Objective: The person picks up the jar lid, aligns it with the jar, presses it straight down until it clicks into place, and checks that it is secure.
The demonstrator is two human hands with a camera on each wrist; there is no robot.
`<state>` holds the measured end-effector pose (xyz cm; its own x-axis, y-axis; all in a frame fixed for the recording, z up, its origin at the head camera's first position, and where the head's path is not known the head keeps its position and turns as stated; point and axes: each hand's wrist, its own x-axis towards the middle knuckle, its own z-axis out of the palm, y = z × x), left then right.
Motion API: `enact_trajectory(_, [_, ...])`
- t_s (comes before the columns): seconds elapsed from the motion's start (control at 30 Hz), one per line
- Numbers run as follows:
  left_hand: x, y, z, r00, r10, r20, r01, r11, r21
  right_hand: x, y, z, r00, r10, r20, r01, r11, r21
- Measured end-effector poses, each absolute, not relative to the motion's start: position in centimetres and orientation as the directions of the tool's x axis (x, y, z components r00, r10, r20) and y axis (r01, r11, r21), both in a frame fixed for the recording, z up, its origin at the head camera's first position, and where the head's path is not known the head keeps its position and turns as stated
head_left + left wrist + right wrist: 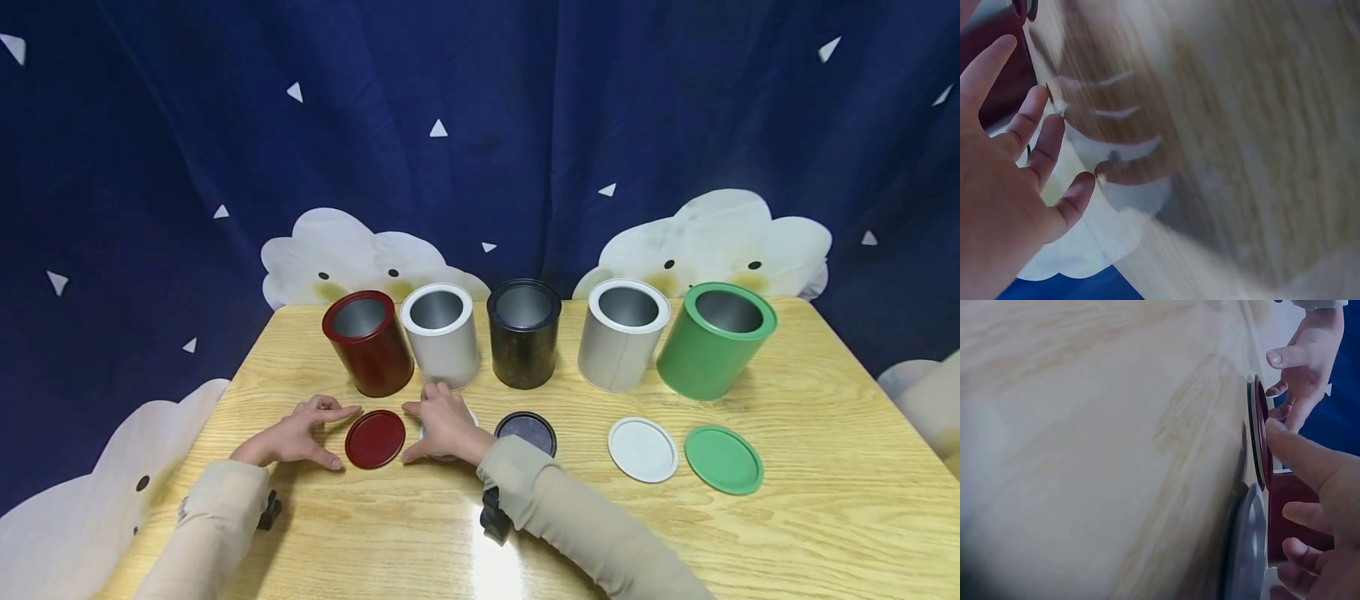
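A dark red round lid (375, 439) lies flat on the table between the two hands. To its left is my left hand (307, 433), thumb and index finger spread toward the lid with a gap left between. My right hand (444, 423) hovers on the other side, its thumb and index also apart and pointing at the red lid. Under the right hand a white lid is mostly hidden. In the right wrist view the red lid (1263, 434) stands near the right thumb, with a pale grey-looking lid (1249, 544) closer. Neither hand holds anything.
Along the back stand open tins: red (382, 362), white (450, 354), black (523, 350), another white (615, 354) and green (705, 358). In front lie a black lid (528, 429), partly behind the right sleeve, a white lid (642, 450) and a green lid (723, 460).
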<state>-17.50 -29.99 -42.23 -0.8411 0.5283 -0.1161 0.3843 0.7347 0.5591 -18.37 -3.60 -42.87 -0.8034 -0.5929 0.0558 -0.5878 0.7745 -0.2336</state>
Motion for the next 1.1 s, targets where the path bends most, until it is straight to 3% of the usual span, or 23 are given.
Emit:
enact_trajectory(0.33, [-17.4, -29.1, -42.4, -0.864, 0.488, -0.126, 0.356, 0.768, 0.532, -18.2, -4.4, -43.3, -0.833, -0.554, 0.011, -0.550, 0.824, -0.138])
enact_trajectory(1.1, [-17.4, -27.8, -42.5, -0.880, 0.461, -0.115, 0.384, 0.832, 0.400, -18.0, -5.2, -43.4, -0.843, -0.538, -0.002, -0.532, 0.833, -0.149])
